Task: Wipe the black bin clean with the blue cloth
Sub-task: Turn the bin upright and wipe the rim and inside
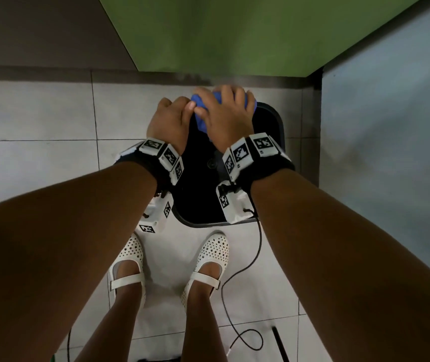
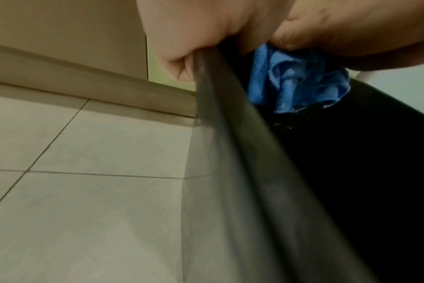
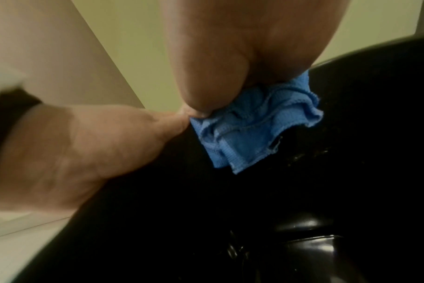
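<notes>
A black bin stands on pale floor tiles in a corner, close to a green wall panel and directly in front of the person's white perforated shoes. A bunched blue cloth sits at the bin's far rim, its folds hanging down against the dark inner wall. The person's right hand lies over the cloth with fingers curled around it, pressing it to the rim. The left hand grips the bin's left edge just beside the cloth, thumb inside and fingers wrapped outside. Both wrists carry bands with black-and-white markers, and a thin black cable trails across the tiles.
</notes>
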Tool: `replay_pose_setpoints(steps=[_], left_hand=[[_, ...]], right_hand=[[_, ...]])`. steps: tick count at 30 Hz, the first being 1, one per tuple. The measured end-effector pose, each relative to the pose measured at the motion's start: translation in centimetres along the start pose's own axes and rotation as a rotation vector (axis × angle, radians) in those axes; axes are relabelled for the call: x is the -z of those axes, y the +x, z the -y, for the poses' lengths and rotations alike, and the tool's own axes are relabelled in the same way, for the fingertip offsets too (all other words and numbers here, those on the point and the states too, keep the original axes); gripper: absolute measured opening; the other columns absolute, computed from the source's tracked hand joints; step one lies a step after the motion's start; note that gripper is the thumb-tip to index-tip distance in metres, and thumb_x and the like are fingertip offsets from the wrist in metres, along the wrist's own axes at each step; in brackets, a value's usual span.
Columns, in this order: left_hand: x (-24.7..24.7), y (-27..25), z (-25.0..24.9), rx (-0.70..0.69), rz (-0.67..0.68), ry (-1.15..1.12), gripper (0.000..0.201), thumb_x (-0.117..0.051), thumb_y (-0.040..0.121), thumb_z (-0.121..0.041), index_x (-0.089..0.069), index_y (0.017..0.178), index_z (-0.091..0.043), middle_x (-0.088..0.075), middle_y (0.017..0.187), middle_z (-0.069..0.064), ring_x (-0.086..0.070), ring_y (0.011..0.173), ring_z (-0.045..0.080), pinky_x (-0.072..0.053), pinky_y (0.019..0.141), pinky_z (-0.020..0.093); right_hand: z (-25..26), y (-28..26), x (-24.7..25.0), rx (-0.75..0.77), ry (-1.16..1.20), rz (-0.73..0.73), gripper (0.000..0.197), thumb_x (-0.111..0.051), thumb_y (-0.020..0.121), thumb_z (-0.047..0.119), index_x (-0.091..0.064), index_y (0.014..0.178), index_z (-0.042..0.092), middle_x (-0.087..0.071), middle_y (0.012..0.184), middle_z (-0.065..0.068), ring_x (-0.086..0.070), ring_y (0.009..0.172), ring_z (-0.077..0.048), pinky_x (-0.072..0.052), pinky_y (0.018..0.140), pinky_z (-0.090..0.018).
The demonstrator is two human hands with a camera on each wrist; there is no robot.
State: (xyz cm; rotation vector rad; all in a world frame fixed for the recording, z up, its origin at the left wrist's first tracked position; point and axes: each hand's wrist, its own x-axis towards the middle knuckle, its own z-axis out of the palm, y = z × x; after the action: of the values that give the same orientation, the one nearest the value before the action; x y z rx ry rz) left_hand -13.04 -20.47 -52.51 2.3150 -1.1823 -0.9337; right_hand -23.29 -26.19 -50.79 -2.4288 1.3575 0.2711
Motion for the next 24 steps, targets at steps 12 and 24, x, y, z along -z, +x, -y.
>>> replay_pose_setpoints(steps=[12, 24], left_hand=[[-0.5, -0.5, -0.1, 0.079, -0.044, -0.056, 0.038, -0.031, 0.100, -0.037, -0.057, 0.113, -0.011, -0.040, 0.096, 0.006, -0.041, 0.074, 0.021, -0.035, 0.071, 0.024], [0.8, 0.9, -2.5, -0.146, 0.190, 0.192, 0.040, -0.027, 0.099, -0.038, -0.052, 0.120, -0.013, -0.051, 0.119, 0.019, -0.048, 0.114, 0.036, -0.042, 0.095, 0.045]], right_hand=[[-6.6, -3.9, 0.6, -0.455, 0.338, -0.086, 0.046, -0.035, 0.099, 0.031, -0.024, 0.143, 0.025, -0.029, 0.140, -0.018, -0.036, 0.122, -0.035, -0.032, 0.104, -0.043], [-4.2, -1.9, 0.5, -0.505, 0.236, -0.083, 0.042, -0.034, 0.098, 0.039, -0.030, 0.139, 0.035, -0.033, 0.141, -0.008, -0.036, 0.121, -0.032, -0.033, 0.098, -0.045]])
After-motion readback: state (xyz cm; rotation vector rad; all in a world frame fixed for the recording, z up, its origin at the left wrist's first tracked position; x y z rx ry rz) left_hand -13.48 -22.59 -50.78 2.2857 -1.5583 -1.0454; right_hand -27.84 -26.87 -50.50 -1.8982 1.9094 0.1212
